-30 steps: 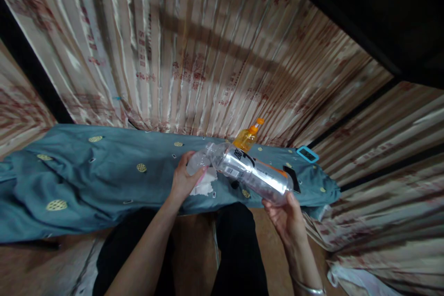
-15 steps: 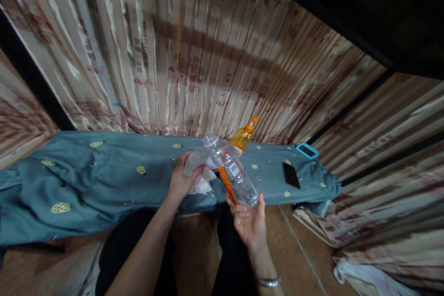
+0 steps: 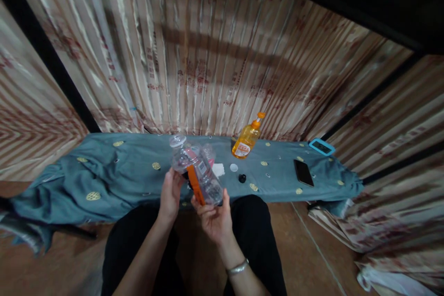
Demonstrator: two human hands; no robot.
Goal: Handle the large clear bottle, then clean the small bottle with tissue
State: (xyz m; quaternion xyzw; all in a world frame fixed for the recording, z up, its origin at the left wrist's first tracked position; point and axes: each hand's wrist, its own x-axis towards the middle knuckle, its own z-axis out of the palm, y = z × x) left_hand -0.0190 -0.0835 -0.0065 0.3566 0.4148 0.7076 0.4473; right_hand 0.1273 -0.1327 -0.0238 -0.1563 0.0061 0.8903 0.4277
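Note:
A large clear plastic bottle with an orange and black label (image 3: 196, 184) is tilted in front of me, its neck toward the upper left. My left hand (image 3: 170, 195) grips it near the shoulder. Around its base are the fingers of my right hand (image 3: 214, 217). Behind the bottle, partly hidden, another clear bottle (image 3: 208, 151) is on the cloth. A white tissue (image 3: 218, 169), a round white disc (image 3: 233, 167) and a small black cap (image 3: 242, 178) lie to the right. An orange pump bottle (image 3: 247, 141) stands farther back.
A blue-green patterned cloth (image 3: 128, 166) covers the long, narrow surface. At its right are a black phone (image 3: 304, 173) and a blue-framed device (image 3: 322, 146). Striped curtains (image 3: 208, 46) hang behind, with dark poles at both sides.
The labelled bottle and both hands have shifted left. My left hand has let go of the other clear bottle and now holds the labelled one. The disc and black cap have come into view.

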